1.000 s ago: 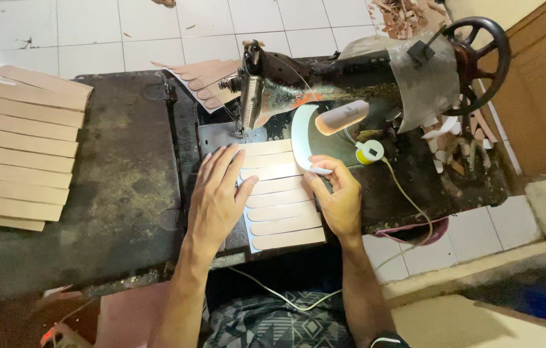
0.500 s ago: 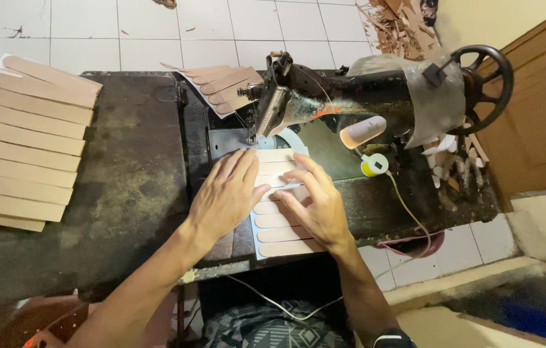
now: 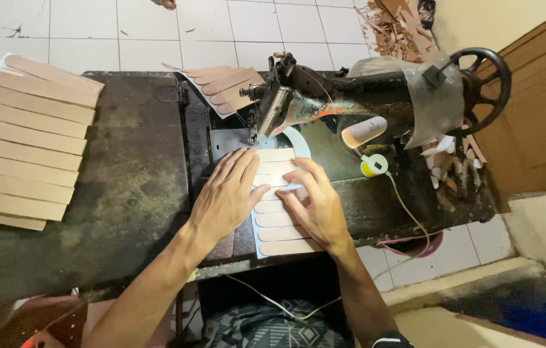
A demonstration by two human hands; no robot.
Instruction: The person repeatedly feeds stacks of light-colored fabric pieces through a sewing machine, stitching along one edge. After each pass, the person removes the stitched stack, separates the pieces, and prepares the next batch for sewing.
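Note:
A pale sheet with several tan strips (image 3: pixel 284 233) laid across it lies on the bed of a black sewing machine (image 3: pixel 376 103), its far end under the needle area (image 3: pixel 255 136). My left hand (image 3: pixel 226 196) rests flat on the sheet's left side, fingers spread toward the needle. My right hand (image 3: pixel 315 203) presses on the sheet's right side, fingertips touching the strips. Neither hand grips anything.
A row of long tan strips (image 3: pixel 25 138) on white backing lies on the dark worn table (image 3: pixel 131 193) at left. More sewn strips (image 3: pixel 221 87) hang behind the machine. A small thread spool (image 3: pixel 373 165), a handwheel (image 3: pixel 482 80) and scrap pieces (image 3: pixel 395 29) on the tiled floor.
The sheet has been fed forward toward the needle, and both hands have slid with it. My right hand moved from the sheet's right edge onto the strips.

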